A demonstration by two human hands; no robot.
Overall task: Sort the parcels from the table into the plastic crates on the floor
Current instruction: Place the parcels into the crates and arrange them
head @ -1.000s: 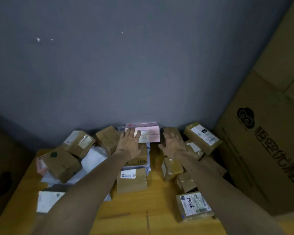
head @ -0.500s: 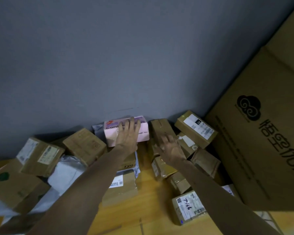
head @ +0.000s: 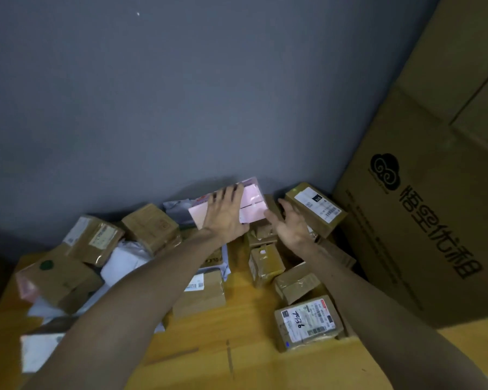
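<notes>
Pink parcel [head: 252, 202] is sitting tilted under the left hand [head: 226, 218], fingers curling over its far edge, presumably for lifting. Right hand [head: 292, 228] is hovering spread, empty, just right of it, likely to steady. Brown parcels [head: 265, 266] are crowding the counter [head: 251, 319] around it.

Left hand [head: 226, 218] grips the tilted pink box [head: 252, 202], right hand [head: 292, 226] just beside it.
</notes>
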